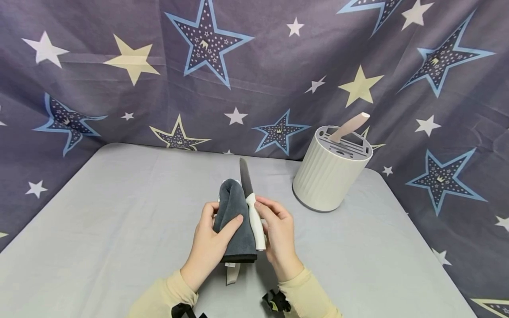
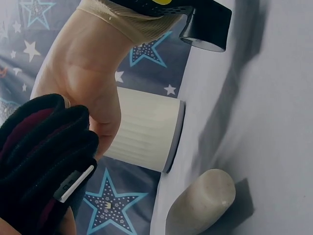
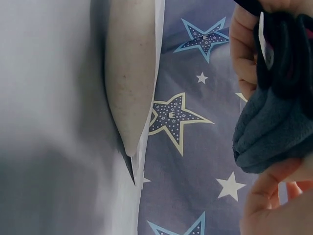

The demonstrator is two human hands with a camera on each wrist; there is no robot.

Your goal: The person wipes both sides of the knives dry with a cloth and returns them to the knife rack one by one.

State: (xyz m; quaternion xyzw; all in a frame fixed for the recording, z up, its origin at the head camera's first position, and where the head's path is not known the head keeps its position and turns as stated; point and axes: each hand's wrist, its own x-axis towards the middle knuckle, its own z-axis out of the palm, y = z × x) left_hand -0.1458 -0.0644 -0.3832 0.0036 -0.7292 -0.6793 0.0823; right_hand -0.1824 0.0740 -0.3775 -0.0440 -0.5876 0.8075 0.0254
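In the head view my left hand (image 1: 210,245) grips a folded dark grey cloth (image 1: 237,236), thumb across its front. My right hand (image 1: 281,236) holds a kitchen knife by its white handle (image 1: 256,221), with the grey blade (image 1: 245,177) pointing up and away. The handle stands right along the cloth's right edge. Below the cloth, another beige handle (image 1: 233,274) lies on the table, its upper part hidden in the head view. That handle (image 3: 131,73) shows large in the right wrist view, a narrow dark point beyond its end.
A cream ribbed knife block (image 1: 328,181) stands at the back right of the pale table (image 1: 131,212). One knife with a pinkish handle (image 1: 350,126) sticks out of its slotted top. Star-patterned fabric (image 1: 222,106) hangs behind and beside the table.
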